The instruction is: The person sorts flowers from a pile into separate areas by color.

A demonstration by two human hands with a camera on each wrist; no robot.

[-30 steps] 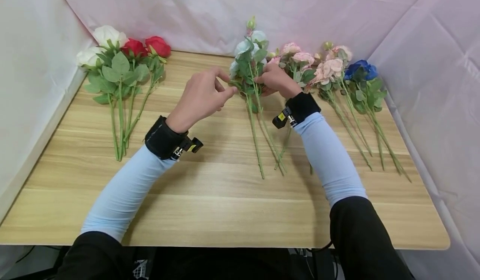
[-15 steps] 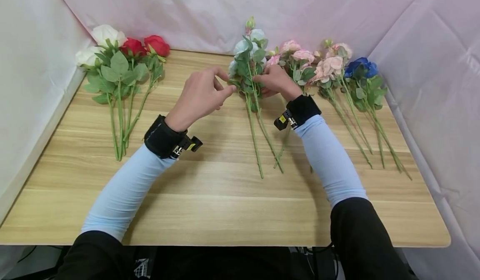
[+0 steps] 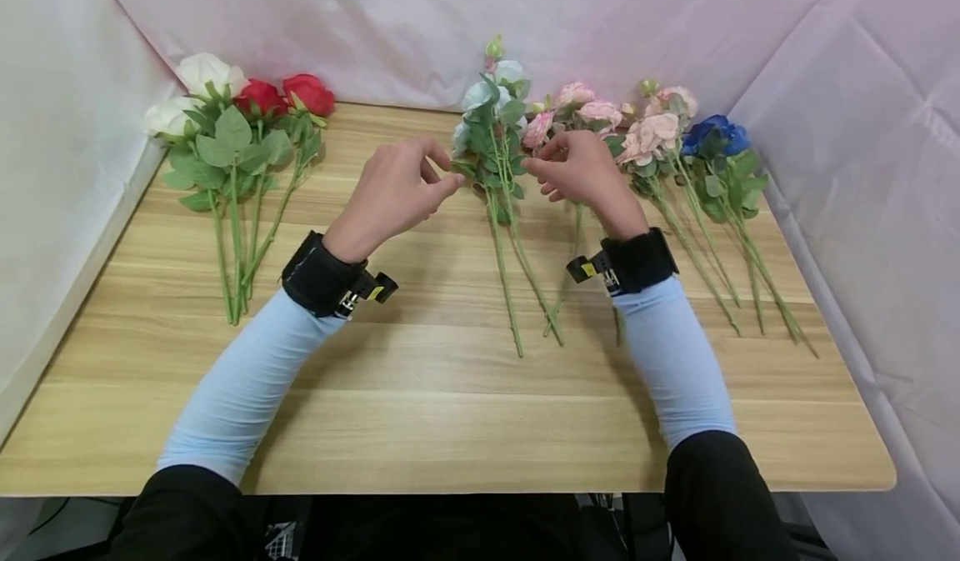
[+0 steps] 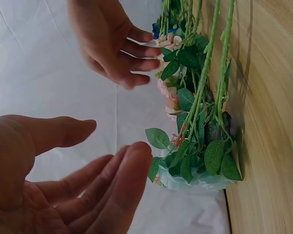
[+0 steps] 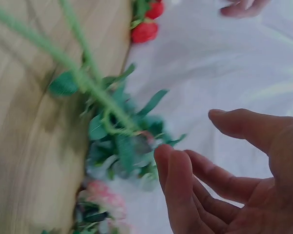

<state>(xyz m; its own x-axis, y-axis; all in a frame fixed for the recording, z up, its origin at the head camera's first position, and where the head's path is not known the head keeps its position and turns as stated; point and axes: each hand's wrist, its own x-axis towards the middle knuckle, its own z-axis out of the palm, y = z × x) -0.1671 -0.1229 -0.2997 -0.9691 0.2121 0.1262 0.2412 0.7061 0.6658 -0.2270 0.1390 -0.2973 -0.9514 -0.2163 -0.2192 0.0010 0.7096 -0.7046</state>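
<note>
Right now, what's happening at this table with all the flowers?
A person is sorting artificial flowers laid out on a wooden table. Both hands hover empty, fingers relaxed, on either side of the pale blue stems in the middle: the left hand just beside their leaves, the right hand above the pink flowers. White and red roses lie at the far left, and blue roses at the far right.
</note>
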